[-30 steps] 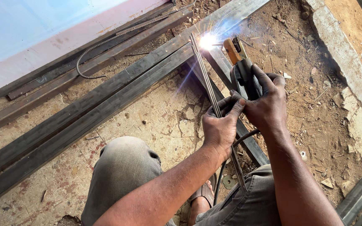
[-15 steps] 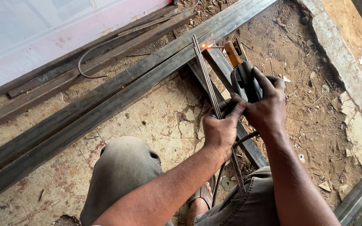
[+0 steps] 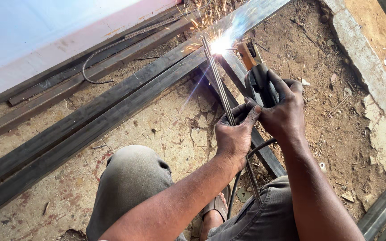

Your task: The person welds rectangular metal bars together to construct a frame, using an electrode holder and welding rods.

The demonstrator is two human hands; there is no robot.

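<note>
The arc has flared up again; right hand (image 3: 284, 111) grips the electrode holder (image 3: 260, 80), left hand (image 3: 235, 134) the rods (image 3: 217, 76).

White-blue flash at the arc (image 3: 220, 44), blazing, with orange sparks (image 3: 202, 20) spraying to the far left. The electrode holder (image 3: 258, 73) shows black jaws and an orange-brown handle end. The welding rods (image 3: 217, 82) gleam pale silver-grey. The long steel bars (image 3: 90, 120) run dark grey with rusty brown streaks. Near the left, the cracked floor (image 3: 175, 120) is beige, blotched with reddish patches. On the right, the dirt (image 3: 331, 111) is reddish-brown, speckled with pale chips. Far left, a wall (image 3: 32, 31) of pale blue over a pinkish-white band. The trousers (image 3: 130, 178) are olive-grey. The cable (image 3: 240, 172) is black.
</note>
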